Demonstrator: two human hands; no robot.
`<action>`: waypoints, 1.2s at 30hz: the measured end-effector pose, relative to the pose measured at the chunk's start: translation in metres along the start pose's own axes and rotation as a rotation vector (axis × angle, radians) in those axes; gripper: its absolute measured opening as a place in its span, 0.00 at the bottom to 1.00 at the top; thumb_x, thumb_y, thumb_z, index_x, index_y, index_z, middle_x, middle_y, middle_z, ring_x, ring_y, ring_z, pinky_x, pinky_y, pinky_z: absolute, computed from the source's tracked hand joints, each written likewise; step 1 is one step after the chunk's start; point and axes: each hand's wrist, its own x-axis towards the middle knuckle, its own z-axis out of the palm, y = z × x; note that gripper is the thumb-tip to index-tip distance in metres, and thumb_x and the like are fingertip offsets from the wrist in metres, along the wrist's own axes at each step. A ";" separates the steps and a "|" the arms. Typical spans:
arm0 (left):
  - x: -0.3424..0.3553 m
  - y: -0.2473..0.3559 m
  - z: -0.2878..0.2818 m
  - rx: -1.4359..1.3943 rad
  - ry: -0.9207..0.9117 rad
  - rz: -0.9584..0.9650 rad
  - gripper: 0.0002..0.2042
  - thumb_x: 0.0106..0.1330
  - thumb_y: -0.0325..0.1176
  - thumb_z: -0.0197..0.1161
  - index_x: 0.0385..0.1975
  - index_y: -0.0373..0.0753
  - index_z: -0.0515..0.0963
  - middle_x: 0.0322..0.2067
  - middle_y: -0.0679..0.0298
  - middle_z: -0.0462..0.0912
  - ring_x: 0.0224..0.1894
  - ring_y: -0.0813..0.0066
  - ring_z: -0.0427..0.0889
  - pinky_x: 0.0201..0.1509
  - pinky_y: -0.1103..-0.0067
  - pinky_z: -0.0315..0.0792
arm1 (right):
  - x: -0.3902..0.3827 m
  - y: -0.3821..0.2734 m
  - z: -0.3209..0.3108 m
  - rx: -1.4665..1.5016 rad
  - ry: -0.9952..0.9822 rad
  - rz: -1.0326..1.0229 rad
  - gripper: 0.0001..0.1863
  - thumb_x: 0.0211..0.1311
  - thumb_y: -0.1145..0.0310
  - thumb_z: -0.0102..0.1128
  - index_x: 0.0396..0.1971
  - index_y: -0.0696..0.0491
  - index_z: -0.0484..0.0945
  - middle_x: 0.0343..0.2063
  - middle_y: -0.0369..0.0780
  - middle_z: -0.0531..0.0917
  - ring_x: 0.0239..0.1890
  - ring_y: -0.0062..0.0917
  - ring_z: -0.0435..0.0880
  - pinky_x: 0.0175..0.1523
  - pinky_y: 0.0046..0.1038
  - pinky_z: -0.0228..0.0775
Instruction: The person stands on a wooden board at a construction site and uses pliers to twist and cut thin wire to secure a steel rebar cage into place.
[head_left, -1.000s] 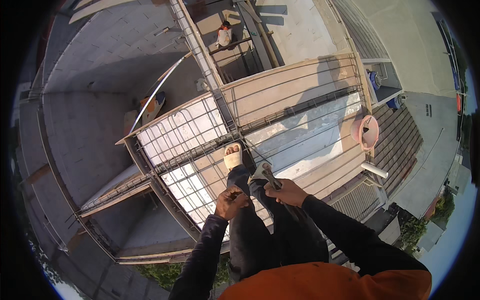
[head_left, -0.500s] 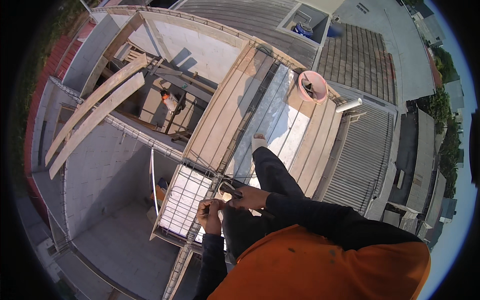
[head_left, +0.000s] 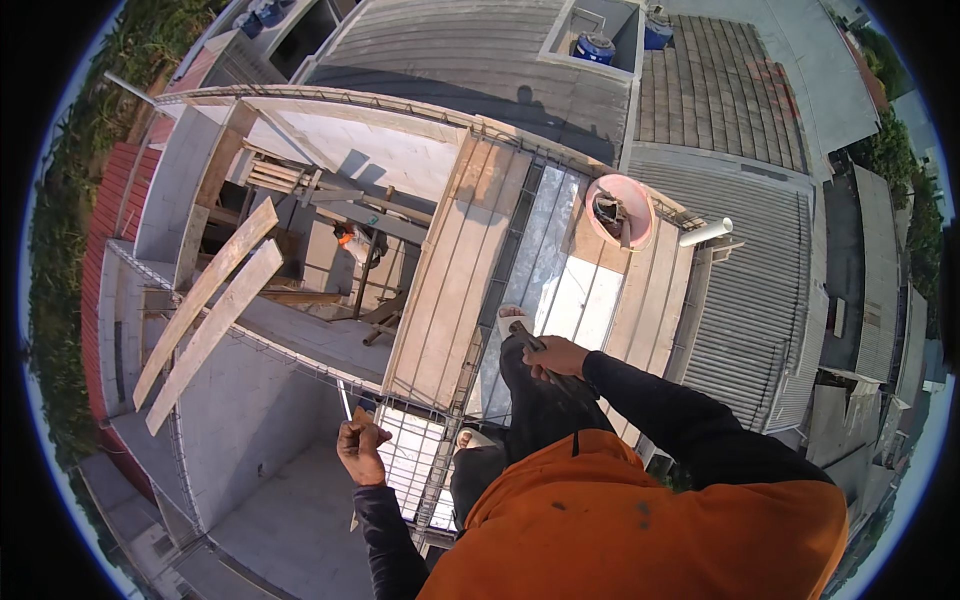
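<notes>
My right hand [head_left: 556, 360] is wrapped round a dark, narrow hand tool [head_left: 527, 338], whose end points toward my forward foot; its exact kind is unclear. To the left, my left hand [head_left: 362, 450] is raised with fingers curled and thumb pressed in. Anything between those fingers is too small to make out. Beside and below that hand lies a grid of steel reinforcing bars [head_left: 412, 432] over a white panel. My light-coloured shoe [head_left: 512, 318] rests on a grey metal sheet [head_left: 540, 240] set among wooden boards.
A pink bucket [head_left: 641, 200] with tools in it stands on the boards, near a white pipe [head_left: 706, 232]. Two long planks [head_left: 215, 335] span the open room at left. Below, a co-worker [head_left: 355, 243] wears an orange helmet. Deep drops flank the deck; a corrugated roof [head_left: 740, 290] lies right.
My hands, close together over the bars before, are now apart. The left has moved left, the right forward and right with the tool. The view has shifted.
</notes>
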 end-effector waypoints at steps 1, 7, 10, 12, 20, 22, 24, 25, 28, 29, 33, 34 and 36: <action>0.008 0.006 0.006 0.058 -0.032 -0.046 0.06 0.68 0.24 0.61 0.30 0.39 0.72 0.23 0.62 0.79 0.25 0.74 0.81 0.33 0.76 0.84 | 0.004 0.003 -0.024 -0.006 0.032 0.063 0.12 0.72 0.64 0.62 0.44 0.56 0.75 0.27 0.39 0.84 0.24 0.20 0.81 0.31 0.27 0.76; 0.056 -0.004 0.052 0.119 0.024 -0.203 0.03 0.65 0.27 0.57 0.28 0.39 0.72 0.17 0.66 0.73 0.14 0.80 0.70 0.15 0.80 0.73 | -0.003 0.036 -0.147 -0.298 0.147 0.246 0.20 0.65 0.59 0.65 0.46 0.59 0.73 0.26 0.41 0.83 0.25 0.27 0.84 0.29 0.35 0.76; 0.077 -0.031 0.090 0.144 0.036 -0.309 0.04 0.65 0.31 0.58 0.30 0.40 0.73 0.17 0.68 0.70 0.13 0.80 0.68 0.14 0.79 0.71 | -0.028 0.077 -0.192 -0.410 0.256 0.360 0.21 0.65 0.59 0.66 0.46 0.61 0.75 0.26 0.43 0.84 0.25 0.32 0.85 0.28 0.36 0.77; 0.086 -0.047 0.100 0.145 0.035 -0.340 0.04 0.65 0.31 0.57 0.34 0.38 0.75 0.16 0.67 0.70 0.13 0.80 0.66 0.12 0.78 0.66 | -0.046 0.089 -0.201 -0.260 0.233 0.465 0.20 0.67 0.57 0.66 0.41 0.62 0.77 0.25 0.43 0.84 0.22 0.33 0.85 0.26 0.36 0.78; 0.129 -0.111 0.118 0.387 0.048 -0.643 0.09 0.62 0.34 0.57 0.32 0.36 0.80 0.15 0.64 0.73 0.12 0.76 0.67 0.12 0.77 0.58 | -0.076 0.100 -0.214 0.039 0.183 0.706 0.13 0.70 0.58 0.64 0.44 0.51 0.82 0.30 0.43 0.84 0.27 0.32 0.85 0.32 0.42 0.79; 0.157 -0.137 0.167 0.328 -0.038 -0.699 0.09 0.61 0.34 0.57 0.30 0.36 0.81 0.16 0.63 0.74 0.13 0.75 0.68 0.13 0.76 0.59 | -0.088 0.134 -0.261 -0.112 0.204 0.579 0.13 0.71 0.57 0.62 0.45 0.49 0.84 0.35 0.45 0.86 0.30 0.32 0.87 0.35 0.40 0.80; 0.183 -0.127 0.170 0.420 -0.031 -0.632 0.09 0.61 0.35 0.57 0.28 0.37 0.81 0.14 0.63 0.73 0.11 0.75 0.67 0.14 0.76 0.59 | -0.064 0.100 -0.267 -0.204 0.200 0.546 0.16 0.71 0.55 0.62 0.44 0.52 0.84 0.36 0.45 0.88 0.29 0.30 0.88 0.37 0.36 0.81; 0.200 -0.120 0.176 0.371 -0.016 -0.754 0.08 0.61 0.34 0.57 0.28 0.38 0.80 0.12 0.64 0.72 0.10 0.76 0.65 0.14 0.76 0.58 | -0.058 0.085 -0.269 -0.245 0.208 0.538 0.17 0.71 0.53 0.62 0.44 0.53 0.84 0.37 0.45 0.89 0.29 0.29 0.88 0.38 0.34 0.81; 0.247 -0.094 0.189 0.359 -0.004 -0.718 0.08 0.63 0.37 0.57 0.29 0.41 0.79 0.11 0.68 0.71 0.09 0.79 0.63 0.12 0.77 0.54 | -0.041 0.017 -0.281 0.036 0.280 0.646 0.26 0.70 0.46 0.63 0.40 0.59 0.81 0.27 0.41 0.86 0.23 0.29 0.85 0.32 0.35 0.82; 0.258 -0.086 0.206 0.329 -0.001 -0.733 0.08 0.64 0.38 0.57 0.29 0.42 0.79 0.11 0.68 0.71 0.09 0.80 0.62 0.11 0.77 0.53 | -0.043 0.002 -0.297 0.030 0.263 0.699 0.29 0.71 0.40 0.60 0.41 0.56 0.79 0.23 0.38 0.81 0.23 0.28 0.83 0.29 0.36 0.81; 0.294 -0.043 0.250 0.306 0.027 -0.664 0.09 0.66 0.40 0.60 0.29 0.43 0.78 0.11 0.69 0.70 0.09 0.81 0.63 0.10 0.78 0.52 | -0.036 -0.094 -0.350 -0.049 0.284 0.678 0.35 0.71 0.34 0.54 0.56 0.53 0.75 0.27 0.37 0.76 0.25 0.26 0.77 0.33 0.36 0.80; 0.301 -0.035 0.259 0.322 0.008 -0.657 0.09 0.66 0.40 0.61 0.29 0.42 0.78 0.11 0.69 0.70 0.09 0.81 0.63 0.11 0.79 0.52 | -0.031 -0.105 -0.362 -0.041 0.331 0.652 0.36 0.71 0.33 0.53 0.57 0.52 0.74 0.29 0.38 0.76 0.26 0.26 0.77 0.33 0.36 0.79; 0.315 -0.023 0.270 0.369 -0.025 -0.626 0.09 0.66 0.39 0.64 0.29 0.41 0.78 0.11 0.69 0.71 0.10 0.82 0.64 0.12 0.80 0.53 | -0.017 -0.124 -0.382 0.002 0.390 0.629 0.35 0.71 0.34 0.52 0.58 0.52 0.73 0.30 0.39 0.75 0.27 0.26 0.77 0.34 0.36 0.79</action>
